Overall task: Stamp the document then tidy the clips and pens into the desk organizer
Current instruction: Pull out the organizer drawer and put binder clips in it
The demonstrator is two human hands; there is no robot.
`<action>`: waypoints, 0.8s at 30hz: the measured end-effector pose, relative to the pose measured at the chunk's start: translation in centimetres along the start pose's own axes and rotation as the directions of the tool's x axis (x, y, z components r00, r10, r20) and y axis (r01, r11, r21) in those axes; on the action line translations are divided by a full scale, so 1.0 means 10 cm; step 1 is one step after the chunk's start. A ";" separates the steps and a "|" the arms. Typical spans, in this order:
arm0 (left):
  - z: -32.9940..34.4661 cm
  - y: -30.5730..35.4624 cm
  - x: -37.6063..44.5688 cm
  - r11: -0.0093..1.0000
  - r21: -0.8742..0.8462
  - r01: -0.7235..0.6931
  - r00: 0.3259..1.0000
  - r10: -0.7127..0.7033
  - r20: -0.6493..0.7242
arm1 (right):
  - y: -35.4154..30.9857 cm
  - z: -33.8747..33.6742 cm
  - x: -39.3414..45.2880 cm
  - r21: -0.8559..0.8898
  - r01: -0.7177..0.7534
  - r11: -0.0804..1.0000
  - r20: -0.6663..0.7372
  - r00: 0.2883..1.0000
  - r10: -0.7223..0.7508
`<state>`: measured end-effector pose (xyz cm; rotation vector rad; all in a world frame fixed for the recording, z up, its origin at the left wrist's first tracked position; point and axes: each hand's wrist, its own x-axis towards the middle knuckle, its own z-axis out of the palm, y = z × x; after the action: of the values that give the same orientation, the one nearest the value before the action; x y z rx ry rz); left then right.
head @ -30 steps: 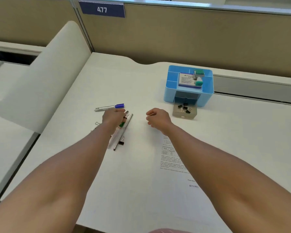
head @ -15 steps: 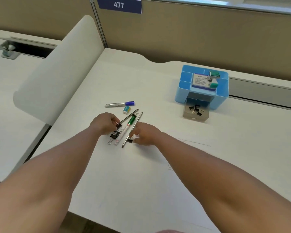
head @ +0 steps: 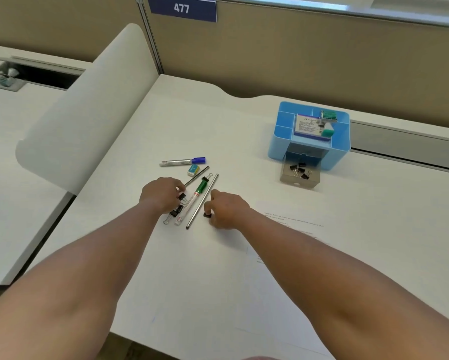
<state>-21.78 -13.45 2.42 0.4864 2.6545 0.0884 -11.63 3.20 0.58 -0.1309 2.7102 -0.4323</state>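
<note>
Black binder clips [head: 176, 212] lie mixed in with the pens on the white tabletop [head: 233, 131], and both hands have come in low over that heap, which suggests the sorting step is in hand. The left hand [head: 161, 194] sits on the near-left edge of the pile with its fingers curled round one clip at their tips, so it grips that clip. The right hand [head: 227, 210] pinches a single small clip [head: 207, 215] between thumb and forefinger, just beside the long metal rod [head: 202, 201]. Taking clips first makes sense, since they lie tangled against the green-capped pen [head: 195, 197] and would otherwise snag it.

A blue-capped marker [head: 183, 161] and a small eraser [head: 193, 169] rest a little farther back, apart from the hands. The blue organizer [head: 309, 136] stands well to the right, its grey drawer [head: 299, 178] pulled out in front with several clips already in it; that looks like the place these two clips are meant for. The printed document [head: 291, 229] lies flat under the right forearm. Whether it carries a stamp cannot be made out.
</note>
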 end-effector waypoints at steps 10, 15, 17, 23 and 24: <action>0.10 0.01 0.02 0.991 -0.134 0.019 0.999 -0.022 -0.023 | 0.12 -0.03 0.00 -0.034 -0.115 0.993 -0.062 0.992 0.112; 0.12 0.03 0.03 0.987 -0.159 0.014 0.999 -0.020 -0.035 | 0.15 -0.03 -0.02 -0.038 -0.141 0.989 -0.083 0.987 0.137; 0.12 0.04 0.03 0.983 -0.183 0.018 0.999 -0.026 -0.042 | 0.16 -0.02 -0.03 -0.032 -0.133 0.991 -0.105 0.986 0.129; 0.11 0.02 0.01 0.963 -0.265 0.048 0.997 -0.064 -0.052 | 0.19 -0.05 -0.04 -0.046 -0.065 0.997 -0.071 0.996 0.061; 0.11 0.02 0.01 0.960 -0.275 0.049 0.996 -0.068 -0.060 | 0.20 -0.05 -0.04 -0.038 -0.065 0.997 -0.063 0.996 0.062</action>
<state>-21.32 -13.25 1.43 0.3181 2.6635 0.4545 -11.54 5.27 0.55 -0.0429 2.7763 -0.3688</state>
